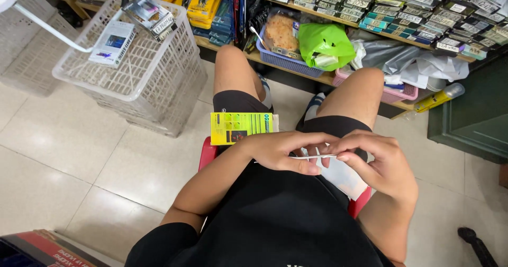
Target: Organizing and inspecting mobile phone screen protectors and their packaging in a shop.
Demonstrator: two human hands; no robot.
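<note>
1. Head view looks down at a seated person's lap, knees apart over a red stool (pixel 207 153) on a tiled floor.
2. Left hand (pixel 280 149) is curled over a thin, flat clear sleeve (pixel 338 174), thumb and fingertips pinching its upper edge; the sleeve lies across the right thigh.
3. Right hand (pixel 383 164) pinches the same edge from the other side, fingers bent, so both hands grasp one thin white rim between them.
4. A yellow-and-green packet (pixel 243 127) rests on the left thigh, just beside the left wrist, touching nothing that holds it down.
5. A white plastic basket (pixel 132 82) stands to the left on the floor with small packets lying on its rim; shelves of boxed goods (pixel 413 13) run across the top, with a green bag (pixel 324 44) in front.
6. Risk, as I judge it: the packet sits loose on a sloping thigh, and a shift of the leg could slide it onto the floor.
7. The sleeve looks flimsy; pulling unevenly from both sides could crease or tear it, or a fingertip could slip off the narrow edge.
</note>
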